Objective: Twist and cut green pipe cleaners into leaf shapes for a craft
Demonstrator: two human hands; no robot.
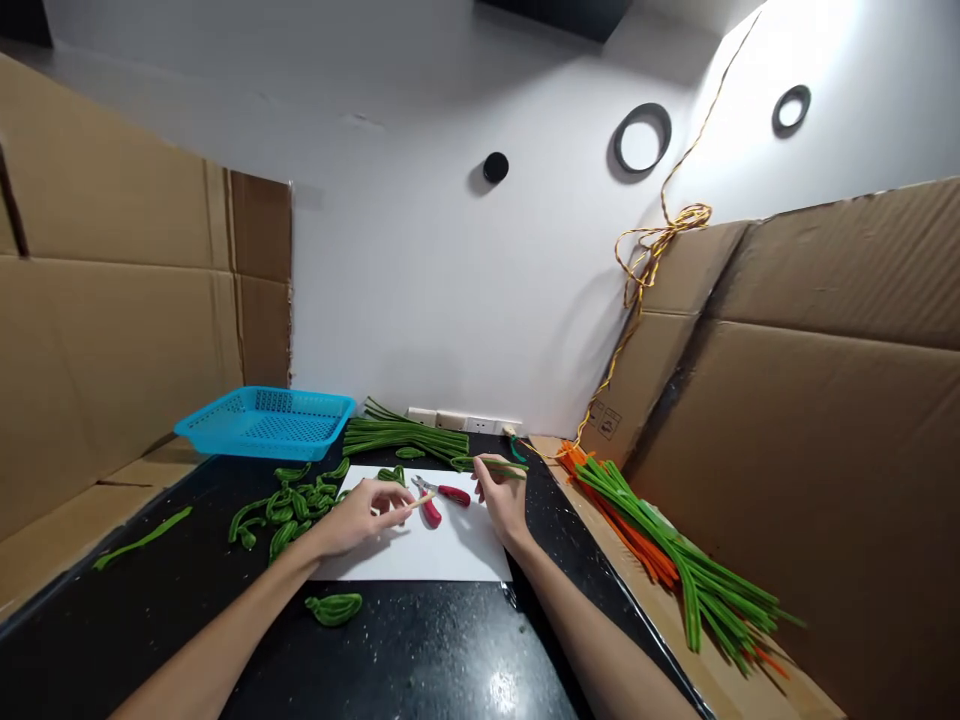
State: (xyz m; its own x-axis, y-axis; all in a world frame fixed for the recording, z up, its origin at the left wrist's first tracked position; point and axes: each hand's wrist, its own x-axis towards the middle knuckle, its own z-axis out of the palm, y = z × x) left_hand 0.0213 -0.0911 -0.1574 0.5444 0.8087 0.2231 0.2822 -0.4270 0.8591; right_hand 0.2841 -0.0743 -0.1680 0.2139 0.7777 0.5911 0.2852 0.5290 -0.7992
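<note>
Now | left hand (pixel 369 508) — pinching a slim pale stick (pixel 422 500), perhaps wooden | right hand (pixel 498 492) — gripping a bent, fuzzy green stem (pixel 462 460)

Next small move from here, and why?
Probably bring the green strip in the right hand over to the pale stick: the left hand already pinches the stick, the two pieces are apart, and the red-handled pliers lie unheld on the white sheet.
</note>
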